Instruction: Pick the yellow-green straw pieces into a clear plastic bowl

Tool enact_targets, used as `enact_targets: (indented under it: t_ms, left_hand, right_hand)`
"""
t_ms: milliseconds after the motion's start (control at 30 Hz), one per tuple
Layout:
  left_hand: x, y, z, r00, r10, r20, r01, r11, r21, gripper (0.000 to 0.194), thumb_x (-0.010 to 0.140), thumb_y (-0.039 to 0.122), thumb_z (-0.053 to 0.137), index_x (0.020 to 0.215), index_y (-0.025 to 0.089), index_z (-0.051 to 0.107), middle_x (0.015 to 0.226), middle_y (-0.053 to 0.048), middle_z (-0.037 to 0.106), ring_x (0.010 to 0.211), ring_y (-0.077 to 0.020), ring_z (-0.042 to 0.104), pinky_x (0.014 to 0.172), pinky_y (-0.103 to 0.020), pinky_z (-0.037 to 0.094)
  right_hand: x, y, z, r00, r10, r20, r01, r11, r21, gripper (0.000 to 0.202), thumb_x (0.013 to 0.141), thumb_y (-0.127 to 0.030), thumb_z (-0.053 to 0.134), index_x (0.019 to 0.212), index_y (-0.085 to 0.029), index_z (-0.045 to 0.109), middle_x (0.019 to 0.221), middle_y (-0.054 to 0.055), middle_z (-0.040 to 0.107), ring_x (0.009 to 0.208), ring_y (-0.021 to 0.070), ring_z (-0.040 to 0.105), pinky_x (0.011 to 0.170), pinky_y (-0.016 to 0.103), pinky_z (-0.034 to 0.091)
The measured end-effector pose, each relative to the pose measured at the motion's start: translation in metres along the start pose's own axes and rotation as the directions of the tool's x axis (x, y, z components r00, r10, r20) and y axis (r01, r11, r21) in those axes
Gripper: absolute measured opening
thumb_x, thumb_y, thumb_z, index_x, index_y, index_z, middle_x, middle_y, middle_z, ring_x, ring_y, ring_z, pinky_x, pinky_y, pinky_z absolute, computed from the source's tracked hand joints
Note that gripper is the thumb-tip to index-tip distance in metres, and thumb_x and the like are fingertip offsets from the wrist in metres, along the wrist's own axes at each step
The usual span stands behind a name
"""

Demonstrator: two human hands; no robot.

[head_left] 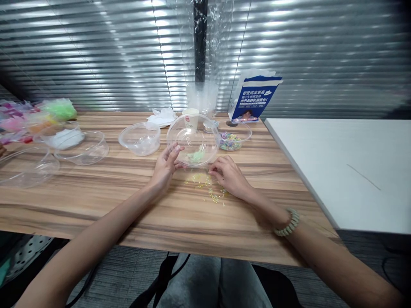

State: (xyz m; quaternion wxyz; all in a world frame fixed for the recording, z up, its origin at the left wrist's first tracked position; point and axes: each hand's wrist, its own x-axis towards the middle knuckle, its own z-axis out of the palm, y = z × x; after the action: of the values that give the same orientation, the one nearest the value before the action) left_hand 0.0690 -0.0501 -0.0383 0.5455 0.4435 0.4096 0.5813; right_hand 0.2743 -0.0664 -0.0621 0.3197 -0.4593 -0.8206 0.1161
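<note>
My left hand (167, 167) grips the lower left rim of a clear plastic bowl (207, 137), which is tilted with its opening toward me. Small pale green pieces (196, 155) lie low inside it. Just right of the bowl's lower edge is my right hand (228, 174), its fingers pressed together; anything between them is too small to make out. Thin yellow pieces (215, 196) are scattered on the wooden table beneath and beside my right hand. A clear bowl of multicoloured pieces (230, 141) stands behind my right hand.
More clear bowls (140, 140) stand to the left, one near white tissue (163, 116). A paper cup (190, 118) and a blue printed bag (255, 99) are at the back. Colourful bundles (59, 109) lie far left, near part of another person's hand (2, 149). A white table (346, 171) adjoins on the right.
</note>
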Motion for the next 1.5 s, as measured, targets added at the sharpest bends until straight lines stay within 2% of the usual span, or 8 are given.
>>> enact_targets:
  t_ms: [67,167,267,433,600,733,933,1500]
  left_hand:
    - [0.002,0.003,-0.002,1.0,0.018,-0.013,-0.018,1.0,-0.005,0.049,0.074,0.043,0.068,0.111,0.015,0.054,0.122,-0.011,0.055,0.059,-0.005,0.056,0.054,-0.02,0.052]
    - [0.002,0.005,-0.003,1.0,0.007,0.015,-0.007,1.0,0.009,0.051,0.073,0.043,0.068,0.112,0.015,0.053,0.121,-0.011,0.056,0.058,-0.0054,0.057,0.053,-0.02,0.052]
    - [-0.003,0.003,-0.001,0.994,-0.059,0.089,0.057,0.998,0.025,0.054,0.072,0.041,0.07,0.115,0.015,0.052,0.119,-0.012,0.057,0.056,-0.006,0.059,0.054,-0.021,0.053]
    - [-0.007,0.002,0.003,0.988,-0.121,0.1,0.119,0.992,0.028,0.053,0.072,0.042,0.07,0.114,0.015,0.054,0.117,-0.011,0.058,0.061,-0.0081,0.061,0.057,-0.022,0.053]
    - [0.0,0.004,-0.001,0.998,-0.043,0.036,0.042,0.999,0.01,0.045,0.071,0.046,0.069,0.102,0.015,0.058,0.117,-0.009,0.056,0.056,-0.0042,0.057,0.055,-0.02,0.053]
    - [0.002,0.003,-0.003,1.0,-0.01,-0.003,0.01,1.0,0.005,0.043,0.071,0.045,0.069,0.099,0.015,0.058,0.115,-0.009,0.056,0.059,-0.0048,0.057,0.055,-0.019,0.053]
    - [-0.004,0.003,0.001,0.999,-0.025,0.028,0.024,0.998,0.054,0.047,0.072,0.043,0.069,0.108,0.016,0.055,0.118,-0.009,0.056,0.055,-0.0048,0.058,0.053,-0.021,0.053]
    - [-0.005,0.0,0.001,0.998,-0.002,0.056,-0.003,0.997,0.081,0.059,0.068,0.044,0.072,0.116,0.016,0.052,0.115,-0.009,0.057,0.067,-0.009,0.06,0.058,-0.022,0.053]
  right_hand:
    - [0.0,-0.001,-0.006,0.985,0.021,-0.174,-0.012,0.998,0.054,0.01,0.083,-0.012,0.056,0.076,-0.018,0.06,0.079,0.003,0.061,0.081,0.0181,0.052,0.073,0.031,0.041]
    - [0.002,-0.007,-0.018,0.874,0.051,-0.484,0.005,0.994,0.114,0.008,0.085,-0.018,0.055,0.08,-0.019,0.061,0.08,0.002,0.064,0.075,0.0165,0.055,0.064,0.029,0.042]
    - [0.004,-0.014,-0.026,0.8,-0.006,-0.6,0.073,0.994,0.087,0.006,0.084,-0.022,0.06,0.08,-0.021,0.064,0.081,0.001,0.067,0.078,0.0173,0.057,0.066,0.031,0.044]
    - [0.003,-0.018,-0.024,0.841,-0.139,-0.522,0.205,0.976,0.069,0.013,0.085,-0.019,0.058,0.094,-0.024,0.066,0.093,0.001,0.07,0.093,0.0184,0.059,0.081,0.036,0.047]
    - [-0.001,-0.009,-0.02,0.834,0.092,-0.544,-0.01,0.988,0.152,0.015,0.083,-0.023,0.057,0.098,-0.022,0.062,0.092,0.003,0.066,0.083,0.0179,0.058,0.066,0.032,0.045]
    - [-0.003,-0.002,-0.012,0.971,0.093,-0.222,-0.075,0.993,0.086,0.005,0.079,-0.019,0.061,0.077,-0.02,0.065,0.077,0.002,0.065,0.081,0.0194,0.055,0.075,0.034,0.041]
    - [-0.002,-0.009,-0.004,0.996,0.084,0.027,-0.084,0.996,-0.006,0.006,0.078,-0.019,0.063,0.077,-0.019,0.069,0.079,0.004,0.065,0.086,0.0209,0.051,0.077,0.035,0.04]
    - [-0.004,-0.012,0.002,0.998,0.005,0.059,-0.007,0.999,0.044,0.004,0.081,-0.014,0.062,0.079,-0.018,0.063,0.087,0.005,0.064,0.091,0.0211,0.05,0.08,0.035,0.041]
